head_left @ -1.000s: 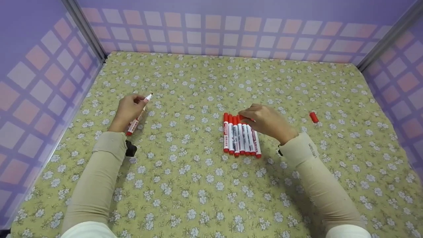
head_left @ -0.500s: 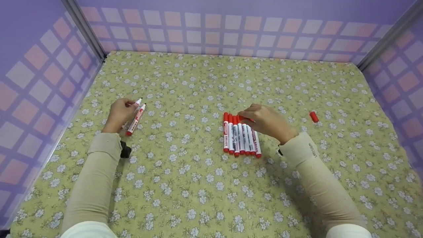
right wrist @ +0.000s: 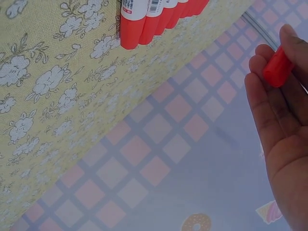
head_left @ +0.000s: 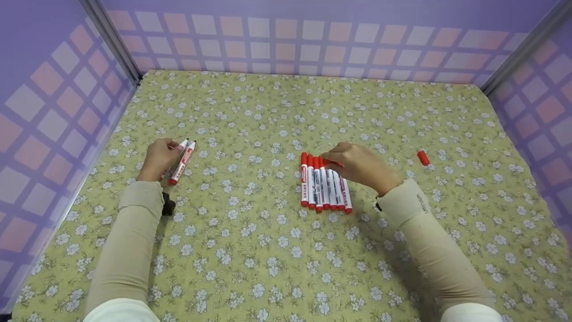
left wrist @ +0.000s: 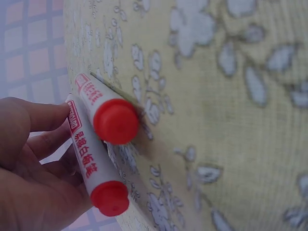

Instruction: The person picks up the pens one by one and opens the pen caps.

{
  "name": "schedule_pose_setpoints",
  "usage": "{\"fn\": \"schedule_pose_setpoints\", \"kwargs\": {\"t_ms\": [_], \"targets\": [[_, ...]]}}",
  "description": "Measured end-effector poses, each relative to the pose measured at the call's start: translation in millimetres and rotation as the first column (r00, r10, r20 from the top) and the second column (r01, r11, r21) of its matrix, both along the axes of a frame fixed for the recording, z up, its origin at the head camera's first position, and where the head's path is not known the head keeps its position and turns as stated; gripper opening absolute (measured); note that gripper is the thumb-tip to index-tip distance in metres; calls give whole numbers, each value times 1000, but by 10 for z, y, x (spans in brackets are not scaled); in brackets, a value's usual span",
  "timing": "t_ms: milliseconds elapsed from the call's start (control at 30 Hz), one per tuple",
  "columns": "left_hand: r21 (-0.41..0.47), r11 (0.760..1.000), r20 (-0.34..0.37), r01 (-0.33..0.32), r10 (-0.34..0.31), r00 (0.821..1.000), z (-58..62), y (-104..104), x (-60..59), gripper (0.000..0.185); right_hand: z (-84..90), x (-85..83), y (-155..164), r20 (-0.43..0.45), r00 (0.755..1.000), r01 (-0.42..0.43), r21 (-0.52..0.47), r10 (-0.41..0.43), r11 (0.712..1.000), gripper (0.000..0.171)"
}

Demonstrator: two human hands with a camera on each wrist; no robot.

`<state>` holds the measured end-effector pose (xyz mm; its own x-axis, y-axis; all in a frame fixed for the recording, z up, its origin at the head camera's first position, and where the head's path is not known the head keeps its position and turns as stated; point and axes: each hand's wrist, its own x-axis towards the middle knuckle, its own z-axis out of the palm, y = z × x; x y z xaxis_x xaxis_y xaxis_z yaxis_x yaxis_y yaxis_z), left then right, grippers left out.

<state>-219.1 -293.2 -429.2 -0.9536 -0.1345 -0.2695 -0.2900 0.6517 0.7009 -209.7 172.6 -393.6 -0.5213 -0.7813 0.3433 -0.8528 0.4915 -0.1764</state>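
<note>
Row of capped red markers (head_left: pixel 325 183) lies centre on floral cloth (head_left: pixel 268 250). Right hand (head_left: pixel 357 166), at row's 2 o'clock, pinches red cap (right wrist: pixel 277 67). Left hand (head_left: pixel 159 157), 9 o'clock, fingers curled against two uncapped markers (head_left: pixel 181 157). Loose cap (head_left: pixel 422 158) at 3 o'clock.

Staged recording booth: purple checkered walls (head_left: pixel 277 40), floral tablecloth (head_left: pixel 268 250).

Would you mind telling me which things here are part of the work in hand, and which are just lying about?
In hand:
- left hand touching two uncapped markers
- right hand holding a red cap
- row of capped red markers under the right hand

Lying about:
- loose red cap on the floral cloth
- purple checked walls
</note>
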Motion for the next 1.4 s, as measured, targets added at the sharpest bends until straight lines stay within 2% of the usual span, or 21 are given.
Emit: {"fn": "schedule_pose_setpoints", "kwargs": {"t_ms": [300, 667, 867, 1033, 1267, 1400], "targets": [[-48, 999, 32, 23, -22, 999, 3, -26, -22, 40, -28, -2, 15, -2, 1000, -5, -4, 5, 1000, 20], [-40, 998, 37, 47, -45, 998, 16, -30, -5, 40, -44, -7, 26, 45, 999, -11, -4, 12, 1000, 21], [-54, 997, 26, 48, -47, 999, 18, -35, -4, 41, -39, -2, 30, 67, 998, -3, 8, 2, 1000, 22], [-34, 999, 14, 28, -28, 1000, 20, -44, 3, 44, -45, -5, 36, 66, 998, -5, 2, 5, 1000, 23], [-28, 1000, -23, 8, -9, 1000, 44, -27, 27, 45, -50, -19, 47, 33, 999, -8, 9, 8, 1000, 22], [-40, 999, -55, -3, 1, 998, 56, -3, 15, 44, -33, -19, 77, 38, 999, 24, 20, -25, 1000, 24]]}}
